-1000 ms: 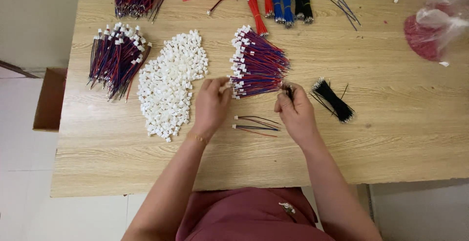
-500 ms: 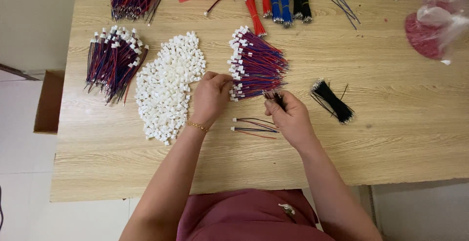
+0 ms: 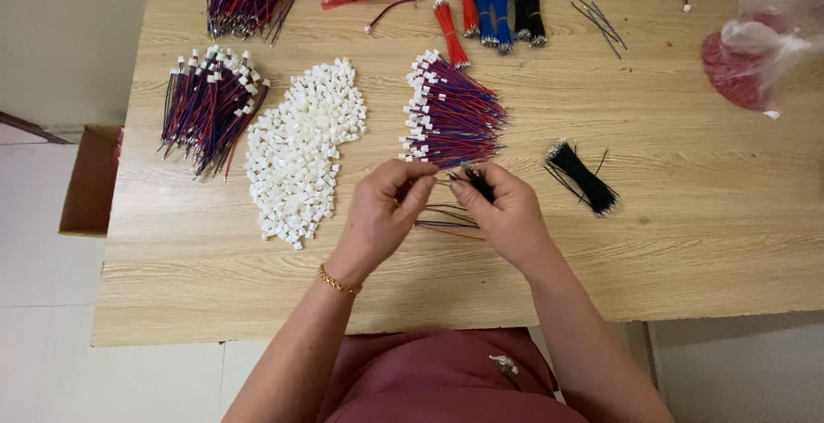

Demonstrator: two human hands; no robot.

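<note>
Head view is looking straight down at a wooden table (image 3: 687, 243) covered in wiring bits. Both hands are meeting just in front of the person, a little above the tabletop. The left hand (image 3: 382, 213) is pinching its fingers nearly shut around something tiny at the fingertips, but it's too small for me to say what. The right hand (image 3: 506, 213) is curling closed around a little bunch of black wires (image 3: 477, 184), with the ends poking out toward the left hand.

Right under the hands a few loose wires (image 3: 446, 221) are lying on the table, and just beyond the fingertips is the fanned bundle of red and blue wires with white plugs (image 3: 451, 114). The heap of white plastic housings (image 3: 300, 148) is sitting to the left, and a second plugged bundle (image 3: 206, 110) further left. More black wires (image 3: 582, 176) are lying to the right.

What I'd worry about: the hands are working so close to that fanned bundle that a wrist could be dragging it out of order. The small bunch in the right hand looks loosely held, so strands could be slipping out onto the loose ones below and getting mixed up. And the housing heap is near enough that a left forearm sweep would be scattering pieces off the near edge.
</note>
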